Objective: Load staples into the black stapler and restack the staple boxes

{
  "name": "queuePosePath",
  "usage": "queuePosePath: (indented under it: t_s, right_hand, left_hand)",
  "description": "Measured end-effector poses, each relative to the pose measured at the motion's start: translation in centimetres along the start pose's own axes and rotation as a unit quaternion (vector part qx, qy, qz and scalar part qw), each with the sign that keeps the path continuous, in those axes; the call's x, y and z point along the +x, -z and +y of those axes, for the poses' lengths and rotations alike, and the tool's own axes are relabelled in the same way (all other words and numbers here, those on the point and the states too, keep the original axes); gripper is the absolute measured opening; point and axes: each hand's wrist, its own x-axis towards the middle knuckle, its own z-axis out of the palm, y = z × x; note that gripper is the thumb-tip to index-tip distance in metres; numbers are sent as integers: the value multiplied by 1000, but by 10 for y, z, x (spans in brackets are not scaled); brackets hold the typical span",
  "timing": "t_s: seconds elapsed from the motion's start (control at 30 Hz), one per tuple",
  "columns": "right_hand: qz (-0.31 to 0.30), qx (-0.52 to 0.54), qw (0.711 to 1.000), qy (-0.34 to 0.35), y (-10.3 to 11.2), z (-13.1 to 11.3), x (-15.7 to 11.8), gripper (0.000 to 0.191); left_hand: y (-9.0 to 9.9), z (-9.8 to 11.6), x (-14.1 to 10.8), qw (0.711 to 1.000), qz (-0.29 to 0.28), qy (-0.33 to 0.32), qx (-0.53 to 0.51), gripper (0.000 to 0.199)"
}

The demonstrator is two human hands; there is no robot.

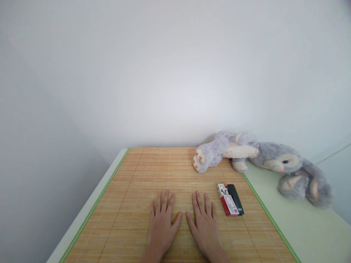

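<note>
2 bare hands (183, 227), palms down, fingers spread, thumbs nearly meeting

The mat (164, 175) is straw-tan with thin reddish lines and green edging; the tabletop (301, 223) is pale green at four o'clock. At two o'clock, the plush rabbit (276, 155) is grey with cream patches and a pink nose. The small box (228, 201) is red and white, the slim item (236, 199) black.

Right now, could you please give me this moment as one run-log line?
left hand: palm down on mat | right hand: palm down, nearest red-and-white packaging | black item: beside packaging | plush rabbit: lying across mat's edge
</note>
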Motion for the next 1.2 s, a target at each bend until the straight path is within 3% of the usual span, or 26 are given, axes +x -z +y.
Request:
queuePosePath:
  t_s: [0.23,0.37,0.43,0.53,0.6,0.63,0.73,0.77,0.83,0.9,1.03,1.1,1.2]
  right_hand:
    - [-11,19,1000,-7,1,-1,-1,70]
    - [-40,100,994,-24,7,4,4,70]
    - [-79,206,975,-30,19,15,11,69]
    - [-99,413,903,-58,49,48,26,64]
    - [-45,486,868,-86,72,80,33,61]
    - [-9,509,854,-107,82,98,34,61]
    - [131,510,828,-192,98,147,32,60]
    - [152,509,820,-214,98,159,30,61]
    - [137,546,788,-249,93,174,26,68]
    - [102,581,763,-266,83,176,24,73]
    - [82,593,756,-264,62,151,25,68]
    - [73,602,753,-255,50,128,26,67]
    - [47,605,762,-224,28,84,25,66]
  left_hand:
    - [0,-1,0,1000,-3,3,-4,68]
    - [-1,4,-1,999,-9,23,-27,65]
    - [-3,16,-2,997,-14,42,-67,64]
    - [-6,51,-2,979,-57,19,-193,65]
    - [-9,81,0,938,-109,-9,-329,68]
    - [-11,98,2,904,-134,-9,-406,69]
    - [-18,146,15,775,-185,33,-603,76]
    - [-21,161,22,738,-190,56,-646,81]
    - [-26,186,36,674,-191,98,-707,91]
    - [-30,203,49,639,-191,117,-736,97]
    - [-33,205,61,652,-180,129,-725,95]
    - [-31,187,59,669,-167,143,-710,91]
    - [-25,144,47,704,-147,167,-675,87]
